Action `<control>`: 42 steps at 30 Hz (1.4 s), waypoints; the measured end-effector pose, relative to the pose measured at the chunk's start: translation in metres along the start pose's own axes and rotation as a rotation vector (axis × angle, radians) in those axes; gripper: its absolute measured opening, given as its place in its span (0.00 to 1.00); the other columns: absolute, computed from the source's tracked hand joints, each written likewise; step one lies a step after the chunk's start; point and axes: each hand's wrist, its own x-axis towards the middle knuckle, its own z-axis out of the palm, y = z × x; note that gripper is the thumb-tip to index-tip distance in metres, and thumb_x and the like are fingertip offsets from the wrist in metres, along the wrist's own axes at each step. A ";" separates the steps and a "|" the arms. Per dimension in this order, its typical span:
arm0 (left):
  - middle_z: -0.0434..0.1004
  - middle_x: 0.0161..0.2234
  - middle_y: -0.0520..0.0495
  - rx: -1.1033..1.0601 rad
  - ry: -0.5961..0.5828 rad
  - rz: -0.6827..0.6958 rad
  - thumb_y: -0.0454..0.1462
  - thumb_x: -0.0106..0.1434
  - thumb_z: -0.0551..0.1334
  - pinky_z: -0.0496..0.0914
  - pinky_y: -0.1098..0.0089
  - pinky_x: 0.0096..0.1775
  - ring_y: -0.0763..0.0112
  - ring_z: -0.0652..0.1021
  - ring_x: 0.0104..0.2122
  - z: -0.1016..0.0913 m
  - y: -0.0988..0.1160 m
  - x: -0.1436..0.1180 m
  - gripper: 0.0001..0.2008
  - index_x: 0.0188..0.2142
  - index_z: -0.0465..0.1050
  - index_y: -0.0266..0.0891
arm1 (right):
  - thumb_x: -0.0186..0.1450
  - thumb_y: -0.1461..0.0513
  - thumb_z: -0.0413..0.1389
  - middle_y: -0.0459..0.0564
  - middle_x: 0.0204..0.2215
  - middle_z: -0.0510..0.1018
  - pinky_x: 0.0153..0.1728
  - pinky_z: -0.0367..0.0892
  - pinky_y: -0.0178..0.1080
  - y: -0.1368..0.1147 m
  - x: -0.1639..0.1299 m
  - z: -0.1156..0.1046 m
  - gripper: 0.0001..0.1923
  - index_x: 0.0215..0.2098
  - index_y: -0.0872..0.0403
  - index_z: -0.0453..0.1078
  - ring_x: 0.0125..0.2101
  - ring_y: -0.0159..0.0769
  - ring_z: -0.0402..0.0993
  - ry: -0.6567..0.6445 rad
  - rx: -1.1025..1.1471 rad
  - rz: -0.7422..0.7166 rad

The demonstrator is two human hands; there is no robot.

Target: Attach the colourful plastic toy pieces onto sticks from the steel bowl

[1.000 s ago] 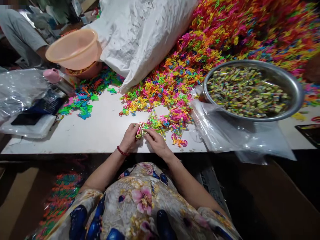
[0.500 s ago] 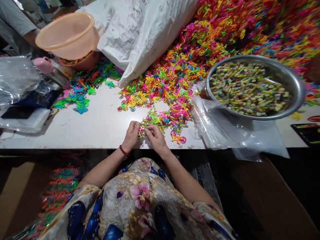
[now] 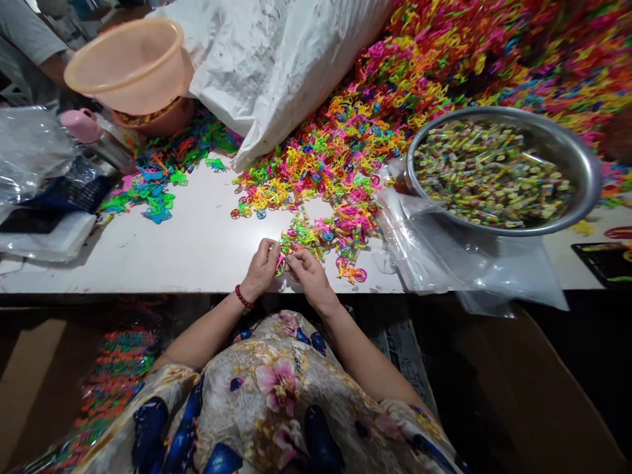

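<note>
My left hand (image 3: 260,268), with a dark red bead bracelet (image 3: 243,297) at the wrist, is closed with thumb and fingers on small plastic toy pieces (image 3: 281,261) in green and pink, some with round wheel-like rings. Close beside it, my right hand (image 3: 312,278) pinches at the same cluster, its fingertips together; exactly which part it grips is too small to make out. Both hands are just above the white table (image 3: 197,250), near its front edge. Loose toy pieces (image 3: 350,224) in mixed colours lie right beyond the fingers.
A large heap of plastic pieces (image 3: 375,125) spreads behind. On the right stands a metal basin (image 3: 587,191) of small wrapped sticks, beside clear plastic bags (image 3: 439,257). A white sack (image 3: 276,72), a peach basin (image 3: 123,72) and a pink-lidded bottle (image 3: 83,125) are at the left back.
The toy pieces between my hands have shifted and turned slightly, with more pink and less ring showing. My hands stay in nearly the same place; the view has moved a little.
</note>
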 end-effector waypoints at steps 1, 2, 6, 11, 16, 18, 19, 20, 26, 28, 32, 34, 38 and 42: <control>0.63 0.24 0.56 0.009 -0.008 -0.001 0.47 0.71 0.54 0.60 0.71 0.28 0.74 0.65 0.23 -0.001 0.000 0.000 0.13 0.38 0.62 0.40 | 0.59 0.42 0.61 0.40 0.23 0.70 0.19 0.50 0.33 0.000 -0.001 0.000 0.22 0.33 0.51 0.64 0.17 0.25 0.54 0.007 -0.025 -0.008; 0.63 0.24 0.56 0.020 -0.008 0.002 0.47 0.71 0.54 0.60 0.71 0.28 0.74 0.65 0.23 -0.001 0.001 0.000 0.12 0.38 0.63 0.40 | 0.59 0.43 0.60 0.40 0.23 0.71 0.20 0.53 0.33 -0.001 -0.002 0.001 0.22 0.34 0.50 0.64 0.18 0.26 0.56 0.017 -0.055 -0.026; 0.63 0.24 0.55 0.081 0.019 0.037 0.45 0.71 0.54 0.60 0.71 0.29 0.74 0.65 0.24 -0.006 0.007 0.001 0.12 0.35 0.63 0.41 | 0.63 0.48 0.58 0.45 0.27 0.75 0.32 0.67 0.37 -0.004 -0.006 0.004 0.16 0.34 0.51 0.67 0.28 0.34 0.71 0.073 -0.254 -0.234; 0.61 0.24 0.54 0.056 0.016 0.024 0.46 0.70 0.55 0.60 0.72 0.29 0.73 0.64 0.25 -0.010 0.007 0.002 0.14 0.31 0.61 0.41 | 0.67 0.51 0.54 0.47 0.29 0.76 0.36 0.68 0.38 -0.007 -0.009 0.008 0.12 0.34 0.50 0.69 0.30 0.35 0.73 0.079 -0.490 -0.367; 0.61 0.24 0.54 -0.009 0.047 0.004 0.49 0.69 0.57 0.61 0.72 0.29 0.73 0.64 0.26 -0.004 -0.002 0.000 0.17 0.29 0.61 0.41 | 0.69 0.54 0.52 0.46 0.26 0.73 0.33 0.65 0.38 0.001 -0.010 0.010 0.11 0.32 0.50 0.68 0.27 0.35 0.70 0.045 -0.639 -0.409; 0.61 0.25 0.54 -0.031 0.043 0.023 0.51 0.69 0.55 0.62 0.72 0.30 0.73 0.64 0.26 0.000 -0.003 0.000 0.18 0.30 0.63 0.40 | 0.69 0.54 0.51 0.46 0.26 0.74 0.33 0.65 0.38 0.000 -0.010 0.006 0.11 0.33 0.50 0.68 0.27 0.35 0.71 0.032 -0.657 -0.398; 0.62 0.26 0.53 -0.051 0.030 0.025 0.52 0.70 0.53 0.62 0.72 0.29 0.73 0.65 0.26 0.001 -0.003 0.001 0.19 0.33 0.64 0.40 | 0.69 0.54 0.51 0.47 0.27 0.75 0.33 0.66 0.38 -0.004 -0.010 0.001 0.11 0.34 0.51 0.68 0.27 0.35 0.71 0.040 -0.668 -0.392; 0.63 0.26 0.53 -0.077 0.011 0.020 0.53 0.71 0.51 0.62 0.72 0.29 0.73 0.65 0.25 0.001 -0.003 0.004 0.19 0.36 0.66 0.40 | 0.69 0.53 0.51 0.47 0.28 0.75 0.33 0.66 0.38 -0.010 -0.009 -0.006 0.11 0.35 0.51 0.69 0.28 0.36 0.72 0.066 -0.690 -0.394; 0.71 0.34 0.47 0.227 0.251 0.067 0.39 0.69 0.54 0.66 0.66 0.40 0.67 0.71 0.34 -0.044 -0.008 0.060 0.06 0.40 0.65 0.40 | 0.70 0.52 0.51 0.58 0.41 0.76 0.50 0.63 0.51 -0.086 0.017 -0.073 0.15 0.41 0.53 0.72 0.46 0.48 0.69 0.534 -1.151 -0.635; 0.71 0.41 0.41 0.476 0.385 0.109 0.33 0.65 0.57 0.64 0.61 0.50 0.61 0.71 0.45 -0.066 -0.015 0.086 0.05 0.41 0.66 0.39 | 0.70 0.52 0.50 0.63 0.48 0.74 0.53 0.58 0.57 -0.102 0.033 -0.083 0.16 0.43 0.55 0.72 0.51 0.54 0.65 0.633 -1.331 -0.662; 0.68 0.43 0.35 0.784 0.379 0.119 0.34 0.62 0.60 0.58 0.54 0.55 0.52 0.66 0.50 -0.085 -0.029 0.120 0.04 0.38 0.68 0.36 | 0.72 0.54 0.47 0.67 0.41 0.76 0.47 0.62 0.51 -0.096 0.072 -0.060 0.19 0.44 0.61 0.72 0.45 0.52 0.70 0.393 -1.606 -0.517; 0.68 0.39 0.37 0.811 0.352 0.081 0.35 0.63 0.59 0.60 0.55 0.53 0.54 0.67 0.46 -0.082 -0.034 0.122 0.04 0.32 0.66 0.38 | 0.73 0.53 0.48 0.68 0.38 0.78 0.43 0.64 0.47 -0.085 0.091 -0.041 0.22 0.44 0.64 0.72 0.42 0.51 0.73 0.225 -1.714 -0.374; 0.67 0.36 0.45 0.688 0.427 0.079 0.33 0.58 0.63 0.63 0.63 0.46 0.62 0.67 0.40 -0.074 -0.039 0.114 0.09 0.30 0.61 0.40 | 0.71 0.54 0.52 0.70 0.41 0.79 0.42 0.66 0.42 -0.071 0.122 -0.019 0.21 0.45 0.65 0.74 0.44 0.50 0.77 -0.015 -1.797 -0.120; 0.66 0.28 0.53 0.265 0.492 -0.053 0.29 0.54 0.64 0.61 0.71 0.35 0.72 0.67 0.30 -0.071 -0.038 0.102 0.12 0.32 0.61 0.40 | 0.66 0.65 0.55 0.67 0.39 0.80 0.39 0.67 0.38 -0.064 0.141 -0.013 0.12 0.42 0.65 0.77 0.43 0.47 0.78 -0.075 -1.828 -0.124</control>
